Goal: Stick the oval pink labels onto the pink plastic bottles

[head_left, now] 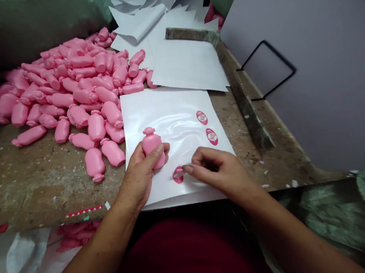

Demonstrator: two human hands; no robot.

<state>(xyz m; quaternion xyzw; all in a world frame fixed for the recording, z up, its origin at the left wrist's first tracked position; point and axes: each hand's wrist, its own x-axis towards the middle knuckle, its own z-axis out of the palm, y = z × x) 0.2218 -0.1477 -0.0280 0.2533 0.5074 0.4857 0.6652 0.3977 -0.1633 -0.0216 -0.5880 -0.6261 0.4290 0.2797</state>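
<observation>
My left hand (pixel 144 164) is wrapped round a pink plastic bottle (pixel 152 143), which stands nearly upright with its neck away from me. Thumb and fingertips of my right hand (pixel 220 167) are pinched at the edge of an oval pink sticker (pixel 178 175). Whether that sticker is lifted or still partly on the sheet, I cannot tell. Beneath both hands lies a glossy white sticker sheet (pixel 153 105). On its right side sit two more oval stickers, an upper one (pixel 202 117) and a lower one (pixel 212 137).
A large heap of pink bottles (pixel 79 84) covers the table's (pixel 46 177) left side. Behind the sheet are white papers (pixel 187 62), some curled. A raised wooden strip (pixel 248 112) edges the right, near a black metal bracket (pixel 278 52). Below left hangs a white bag (pixel 29 261).
</observation>
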